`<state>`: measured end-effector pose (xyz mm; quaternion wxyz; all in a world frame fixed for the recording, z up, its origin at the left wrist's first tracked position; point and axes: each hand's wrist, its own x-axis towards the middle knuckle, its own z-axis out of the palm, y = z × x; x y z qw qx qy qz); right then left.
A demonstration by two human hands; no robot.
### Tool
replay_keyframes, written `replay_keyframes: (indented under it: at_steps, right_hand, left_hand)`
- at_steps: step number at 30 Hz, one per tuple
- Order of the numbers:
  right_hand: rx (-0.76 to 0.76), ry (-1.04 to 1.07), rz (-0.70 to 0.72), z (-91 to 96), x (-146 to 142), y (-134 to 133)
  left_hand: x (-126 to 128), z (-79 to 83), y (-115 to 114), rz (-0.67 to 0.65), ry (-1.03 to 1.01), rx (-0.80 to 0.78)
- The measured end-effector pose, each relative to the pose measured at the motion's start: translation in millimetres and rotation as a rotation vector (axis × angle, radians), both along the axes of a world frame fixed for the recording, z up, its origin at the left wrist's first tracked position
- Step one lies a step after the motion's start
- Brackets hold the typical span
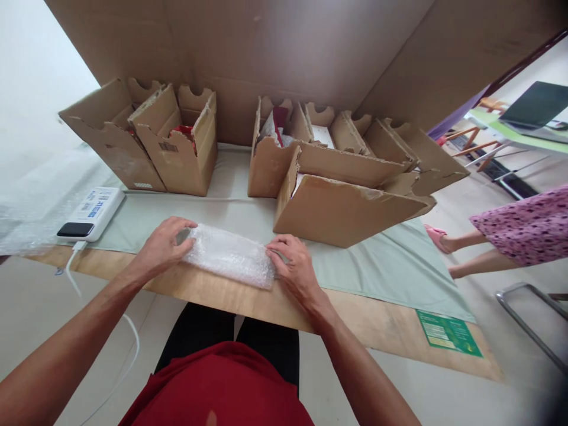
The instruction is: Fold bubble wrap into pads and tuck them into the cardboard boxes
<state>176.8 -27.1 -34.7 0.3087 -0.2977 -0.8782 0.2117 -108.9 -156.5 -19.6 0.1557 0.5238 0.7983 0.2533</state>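
Observation:
A flat bundle of bubble wrap [228, 255] lies at the table's front edge, between my two hands. My left hand [167, 241] grips its left end, thumb and fingers curved around the corner. At the opposite end, my right hand [290, 260] pinches the bubble wrap with fingers pressed together. What lies inside the wrap, if anything, cannot be made out.
Cardboard boxes [177, 160] stand at the back left, several more [350, 201] at the back right. A white power bank [95, 213] with a cable and loose bubble wrap [26, 207] are at left. Another person's legs [470, 242] show at right, near a metal frame [528, 313].

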Motion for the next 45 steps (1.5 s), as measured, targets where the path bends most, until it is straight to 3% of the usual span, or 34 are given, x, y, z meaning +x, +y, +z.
replay_keyframes:
  at_steps: [4,7,11,16,19,21,24,27,30,32,35,37,40,43,45]
  right_hand:
    - [0.121,0.222,0.173,36.6,22.6,-24.6]
    - [-0.028,0.117,0.449,57.8,36.9,-42.2]
    - [-0.252,-0.105,0.628,52.9,52.8,-54.8]
    - [-0.285,-0.088,0.563,32.1,69.4,-57.2]
    - [-0.262,-0.053,0.537,36.2,77.4,-56.5]
    - [-0.241,-0.021,0.529,45.9,80.4,-56.6]
    - [-0.180,0.053,0.511,59.9,77.4,-56.0]
    - [-0.132,0.021,0.499,57.1,66.3,-50.4]
    - [-0.102,-0.165,0.477,36.0,59.4,-39.1]
    - [-0.079,-0.242,0.381,21.8,61.1,-30.7]
    - [-0.059,-0.185,0.169,15.5,60.1,-21.8]
    - [-0.036,-0.119,0.093,19.6,43.1,-18.6]
    - [0.030,-0.167,0.107,21.5,-10.3,-12.5]
    - [0.021,-0.391,0.127,7.5,-60.8,-1.2]
    - [0.005,-0.496,0.134,-6.8,-69.0,5.8]
  left_hand:
    - [-2.8,12.4,5.8,0.048,-0.261,0.104]
    - [-7.5,21.7,14.7,0.044,-0.374,0.122]
    - [-5.5,26.8,22.5,-0.106,-0.210,-0.099]
    - [18.8,10.4,28.8,-0.348,0.095,-0.216]
    - [35.4,5.0,30.3,-0.381,0.148,-0.292]
    - [40.7,11.3,28.6,-0.349,0.070,-0.258]
    - [37.5,30.3,25.2,-0.185,-0.029,-0.066]
    - [24.2,39.0,26.6,-0.001,0.027,0.003]
    - [7.3,25.0,29.3,0.050,0.162,-0.083]
    - [-1.4,11.1,26.7,0.045,0.277,-0.092]
    - [0.1,0.1,18.1,0.034,0.383,0.062]
    - [13.8,-1.1,16.2,-0.007,0.388,0.207]
    - [43.2,-8.7,25.2,-0.211,0.360,0.298]
    - [55.8,-29.6,37.4,-0.389,0.361,0.132]
    - [45.9,-43.1,37.1,-0.408,0.413,-0.008]
